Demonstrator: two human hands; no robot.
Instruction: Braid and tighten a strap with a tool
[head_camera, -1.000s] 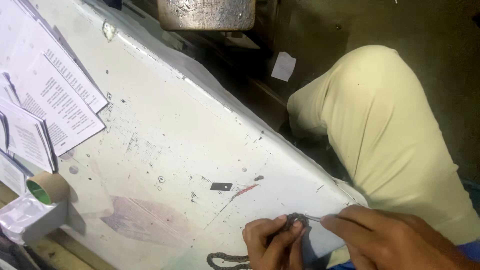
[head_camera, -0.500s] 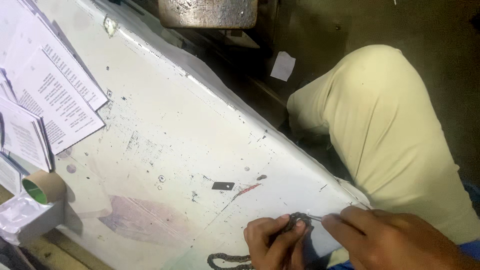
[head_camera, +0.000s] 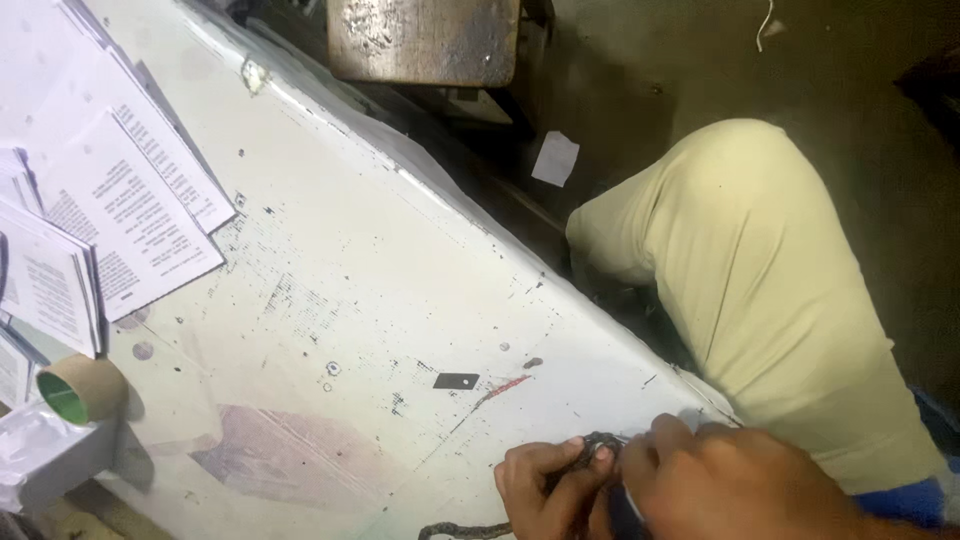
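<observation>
At the bottom edge of the white worktable (head_camera: 380, 270), my left hand (head_camera: 548, 488) pinches the end of a small dark braided cord (head_camera: 600, 441) between thumb and fingers. My right hand (head_camera: 735, 485) presses in from the right, its fingertips closed on the same dark end. Whatever thin piece it holds there is hidden by the fingers. The rest of the cord (head_camera: 462, 529) trails left along the table's lower edge.
Printed paper sheets (head_camera: 120, 210) lie stacked at the table's left. A tape roll (head_camera: 80, 388) and a white box (head_camera: 45, 455) sit at the lower left. A small black tag (head_camera: 456, 380) lies mid-table. My knee in beige trousers (head_camera: 760, 280) is right; a worn stool (head_camera: 425, 40) stands above.
My right hand has closed in leftward until its fingertips meet my left hand; the thin light piece seen between them earlier is now covered. The view has shifted slightly.
</observation>
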